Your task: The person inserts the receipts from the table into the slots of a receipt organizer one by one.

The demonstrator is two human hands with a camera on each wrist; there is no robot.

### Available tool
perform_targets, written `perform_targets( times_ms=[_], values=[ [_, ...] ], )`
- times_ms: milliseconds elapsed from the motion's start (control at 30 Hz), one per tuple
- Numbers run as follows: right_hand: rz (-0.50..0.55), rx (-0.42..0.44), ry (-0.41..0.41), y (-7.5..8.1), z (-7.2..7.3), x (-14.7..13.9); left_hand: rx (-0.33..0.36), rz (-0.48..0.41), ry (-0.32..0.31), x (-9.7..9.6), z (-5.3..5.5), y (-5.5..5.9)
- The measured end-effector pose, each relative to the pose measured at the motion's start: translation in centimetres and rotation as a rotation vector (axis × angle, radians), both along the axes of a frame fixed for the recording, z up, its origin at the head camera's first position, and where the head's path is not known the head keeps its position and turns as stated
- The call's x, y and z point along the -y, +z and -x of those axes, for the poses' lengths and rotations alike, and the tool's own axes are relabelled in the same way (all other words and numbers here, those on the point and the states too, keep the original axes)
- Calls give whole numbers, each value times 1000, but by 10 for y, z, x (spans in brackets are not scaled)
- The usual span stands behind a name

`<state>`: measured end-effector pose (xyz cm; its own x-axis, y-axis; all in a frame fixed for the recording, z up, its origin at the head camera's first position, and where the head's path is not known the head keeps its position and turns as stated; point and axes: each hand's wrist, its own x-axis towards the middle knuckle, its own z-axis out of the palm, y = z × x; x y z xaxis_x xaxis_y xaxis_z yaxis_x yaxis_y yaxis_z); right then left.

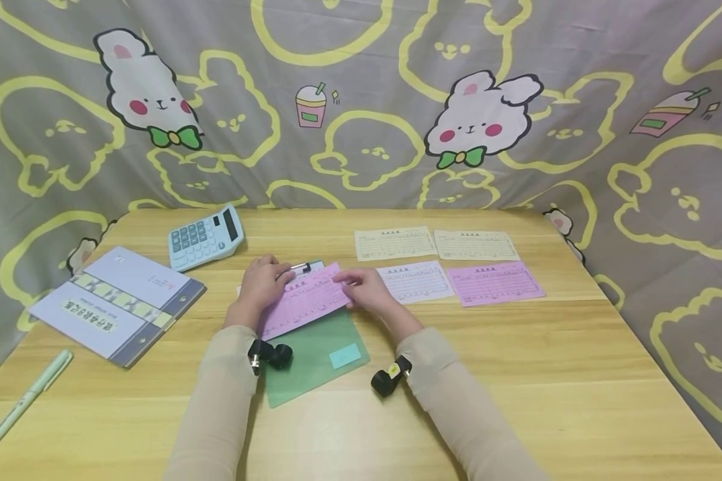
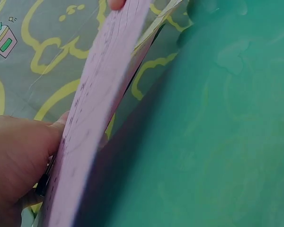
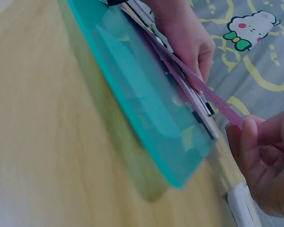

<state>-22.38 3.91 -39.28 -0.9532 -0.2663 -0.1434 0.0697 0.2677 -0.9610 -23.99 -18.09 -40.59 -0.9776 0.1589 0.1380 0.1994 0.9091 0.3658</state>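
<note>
A pink printed slip [image 1: 303,300] slants over the top of a green clipboard [image 1: 319,361], above other slips. My right hand [image 1: 367,288] pinches its right end between thumb and fingers, and in the right wrist view that end stands lifted off the stack. My left hand [image 1: 261,287] holds the slip's upper left part, its fingertips beside the clipboard's metal clip [image 1: 301,268]. In the left wrist view, the slip [image 2: 92,113] stands edge-on beside the green board [image 2: 217,123], and part of my left hand [image 2: 23,161] shows at the left.
Right of the clipboard lie two cream slips [image 1: 394,243], a white slip [image 1: 418,281] and another pink slip [image 1: 496,282]. A blue calculator [image 1: 204,237] stands at the back left, near a lilac booklet [image 1: 120,300]. A pale green pen [image 1: 24,407] lies at front left. A patterned curtain [image 1: 361,160] surrounds the table.
</note>
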Motion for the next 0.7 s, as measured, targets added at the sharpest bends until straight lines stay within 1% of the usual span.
perform_targets(
  times_ms=[133,267,433,567,700],
  values=[
    [10,-8,-12,-4,2,8,-12,-8,-6,1,0,0],
    [25,9,-25,-6,3,16,-19,-26,-6,1,0,0],
    [39,21,-58,-8,3,22,-6,-39,-4,0,0,0],
    [7,21,-74,-7,4,24,7,-48,7,0,0,0],
    [-48,11,-74,-8,6,26,2,-50,8,0,0,0]
  ],
)
